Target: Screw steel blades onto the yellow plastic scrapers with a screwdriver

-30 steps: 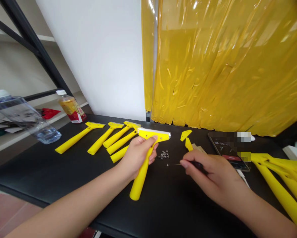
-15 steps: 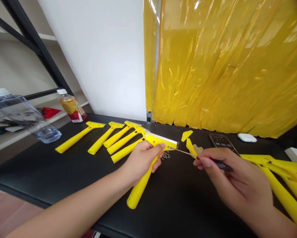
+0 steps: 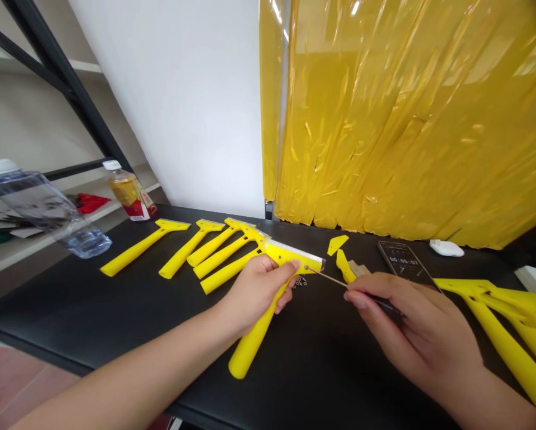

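Note:
My left hand (image 3: 261, 286) is wrapped round the neck of a yellow scraper (image 3: 255, 340), its thumb pressed on the head beside a screw. A metal strip runs along the scraper's upper edge. In my right hand (image 3: 411, 322) is a screwdriver (image 3: 333, 278) with a dark handle, mostly hidden by the fingers. Its tip meets the screw near the right end of the scraper head. Just behind my left fingertips lies a small pile of metal nuts (image 3: 301, 280) on the black table (image 3: 322, 370).
More yellow scrapers (image 3: 145, 248) lie to the left. Yellow head pieces (image 3: 338, 244), a phone (image 3: 404, 263) with a running timer and a white case (image 3: 447, 248) sit behind my right hand. Yellow handles (image 3: 496, 334) are stacked at right. Two bottles (image 3: 131, 194) stand at left.
My right hand has shifted slightly left, and the screwdriver tip now sits a little further left on the scraper head. The left hand has hardly moved.

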Available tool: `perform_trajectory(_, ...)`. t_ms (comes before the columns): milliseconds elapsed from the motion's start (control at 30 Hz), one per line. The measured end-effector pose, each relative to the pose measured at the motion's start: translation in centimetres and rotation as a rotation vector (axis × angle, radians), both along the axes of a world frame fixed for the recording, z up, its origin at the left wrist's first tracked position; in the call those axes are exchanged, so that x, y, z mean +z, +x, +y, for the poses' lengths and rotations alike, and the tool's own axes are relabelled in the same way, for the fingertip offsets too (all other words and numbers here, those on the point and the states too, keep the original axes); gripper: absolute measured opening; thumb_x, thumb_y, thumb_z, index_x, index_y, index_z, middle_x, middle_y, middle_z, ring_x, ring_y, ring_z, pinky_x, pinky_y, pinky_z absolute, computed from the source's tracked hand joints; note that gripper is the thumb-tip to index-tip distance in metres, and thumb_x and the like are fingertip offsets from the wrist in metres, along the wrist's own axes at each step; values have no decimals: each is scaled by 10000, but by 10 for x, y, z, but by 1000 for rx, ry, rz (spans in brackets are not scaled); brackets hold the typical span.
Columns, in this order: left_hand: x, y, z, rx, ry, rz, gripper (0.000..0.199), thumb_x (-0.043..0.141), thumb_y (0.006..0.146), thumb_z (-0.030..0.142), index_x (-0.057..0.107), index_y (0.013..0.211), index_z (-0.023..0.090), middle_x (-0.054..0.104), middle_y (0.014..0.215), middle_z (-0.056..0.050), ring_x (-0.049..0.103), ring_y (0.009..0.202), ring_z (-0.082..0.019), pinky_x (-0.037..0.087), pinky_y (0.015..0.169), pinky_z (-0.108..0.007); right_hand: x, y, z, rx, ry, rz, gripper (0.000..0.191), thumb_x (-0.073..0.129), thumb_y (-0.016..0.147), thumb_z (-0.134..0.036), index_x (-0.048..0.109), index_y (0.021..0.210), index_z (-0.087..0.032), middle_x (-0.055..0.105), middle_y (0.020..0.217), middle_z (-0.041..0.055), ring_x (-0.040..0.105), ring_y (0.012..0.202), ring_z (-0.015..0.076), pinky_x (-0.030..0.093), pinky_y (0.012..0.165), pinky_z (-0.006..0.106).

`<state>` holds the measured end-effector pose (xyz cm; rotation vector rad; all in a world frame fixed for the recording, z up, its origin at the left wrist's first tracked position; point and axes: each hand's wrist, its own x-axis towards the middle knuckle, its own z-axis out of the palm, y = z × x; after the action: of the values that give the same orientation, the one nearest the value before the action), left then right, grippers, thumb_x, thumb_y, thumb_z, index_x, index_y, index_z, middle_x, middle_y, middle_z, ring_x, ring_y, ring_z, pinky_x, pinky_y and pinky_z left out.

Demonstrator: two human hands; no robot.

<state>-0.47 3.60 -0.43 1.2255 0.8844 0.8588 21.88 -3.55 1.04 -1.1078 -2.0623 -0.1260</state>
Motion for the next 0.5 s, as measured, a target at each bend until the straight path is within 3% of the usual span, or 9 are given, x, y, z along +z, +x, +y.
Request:
perform_trajectory(200, -2, -1, 1, 24, 42, 72, 395, 628, 951, 449, 534, 662, 197, 461, 452, 47, 415, 386, -93, 310, 444, -241, -4, -4, -2, -68, -85, 20, 108, 548, 1028, -265, 552, 1136, -264, 743, 948, 22, 733, 756, 180, 555, 679, 304)
perform_trajectory(300, -4, -2, 2, 48, 80, 143, 410, 600, 969, 464, 542, 663, 198, 478, 452, 39, 423, 396, -100, 327, 458, -246, -2, -6, -2, -122, -25, -16, 47, 533, 1045, -291, 543, 1072, -254, 731, 877, 25, 726, 711, 189, 535, 627, 306)
perform_trajectory(400, -5, -2, 2, 74, 130, 215, 449, 590, 973, 486, 533, 631, 200, 490, 452, 28, 429, 409, -105, 351, 484, -256, -1, -10, -2, -241, 64, -90, 131, 511, 1058, -346, 534, 1085, -220, 733, 923, 81, 742, 754, 230, 528, 612, 326)
perform_trajectory(500, -4, -2, 0, 114, 178, 289, 503, 574, 978, 511, 519, 584, 203, 491, 443, 16, 438, 419, -113, 370, 506, -269, -1, -14, -4, -315, 83, -171, 148, 470, 1068, -354, 516, 1023, -221, 694, 797, 55, 684, 594, 211, 454, 509, 318)
